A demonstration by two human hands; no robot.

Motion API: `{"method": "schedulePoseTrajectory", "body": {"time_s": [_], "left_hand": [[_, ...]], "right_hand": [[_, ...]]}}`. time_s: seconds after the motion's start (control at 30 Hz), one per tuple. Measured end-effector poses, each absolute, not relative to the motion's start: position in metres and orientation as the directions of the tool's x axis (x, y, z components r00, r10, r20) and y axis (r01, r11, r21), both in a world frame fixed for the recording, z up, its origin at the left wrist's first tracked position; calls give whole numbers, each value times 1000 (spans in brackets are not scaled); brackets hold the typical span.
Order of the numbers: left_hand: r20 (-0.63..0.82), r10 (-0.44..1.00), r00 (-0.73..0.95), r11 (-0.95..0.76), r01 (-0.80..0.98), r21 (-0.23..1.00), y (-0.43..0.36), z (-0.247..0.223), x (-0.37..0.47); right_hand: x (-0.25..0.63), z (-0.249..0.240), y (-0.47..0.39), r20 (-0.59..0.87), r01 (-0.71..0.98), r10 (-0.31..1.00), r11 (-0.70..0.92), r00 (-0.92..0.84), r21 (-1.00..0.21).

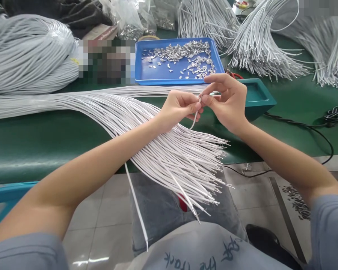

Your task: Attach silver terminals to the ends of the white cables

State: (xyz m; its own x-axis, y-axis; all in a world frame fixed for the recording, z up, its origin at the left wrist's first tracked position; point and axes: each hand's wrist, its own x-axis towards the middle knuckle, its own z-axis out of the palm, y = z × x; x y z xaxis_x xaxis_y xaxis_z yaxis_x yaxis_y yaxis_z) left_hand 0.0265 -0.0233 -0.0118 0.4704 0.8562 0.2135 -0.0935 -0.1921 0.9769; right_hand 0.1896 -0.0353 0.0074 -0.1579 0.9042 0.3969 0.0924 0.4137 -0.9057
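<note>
My left hand [180, 108] is closed in a pinch on a thin white wire [195, 119], whose length hangs down below the fingers. My right hand [228, 97] meets it from the right, thumb and forefinger pinched at the upper end of the same wire. Whether a small metal terminal is also between those fingertips is hidden. Beneath my left forearm fans a bundle of white wires [163, 150], its bare ends spread over the table's front edge. Just behind the hands lies a blue tray [169, 73] with loose silvery metal terminals [190, 50].
A green block-shaped device [260, 93] stands right of my right hand, with a black cable [293, 119] beside it. Coiled grey wires [25, 56] lie at left. More wire bundles [259, 48] are at the back right. A grey cushioned stool [154, 210] is below the table edge.
</note>
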Motion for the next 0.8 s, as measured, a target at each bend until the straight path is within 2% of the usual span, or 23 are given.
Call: {"method": "schedulePoseTrajectory", "body": {"time_s": [0.17,0.5,0.8], "left_hand": [[253,869,425,-236,-93,967,-23,-13,27],[272,884,381,-261,-80,962,-22,-14,28],[278,891,359,-282,-41,958,-23,-13,29]], "right_hand": [[188,5,-38,450,140,884,465,-122,-874],[189,5,-40,432,128,884,457,-180,-880],[191,5,-33,445,208,882,470,-157,-858]]}}
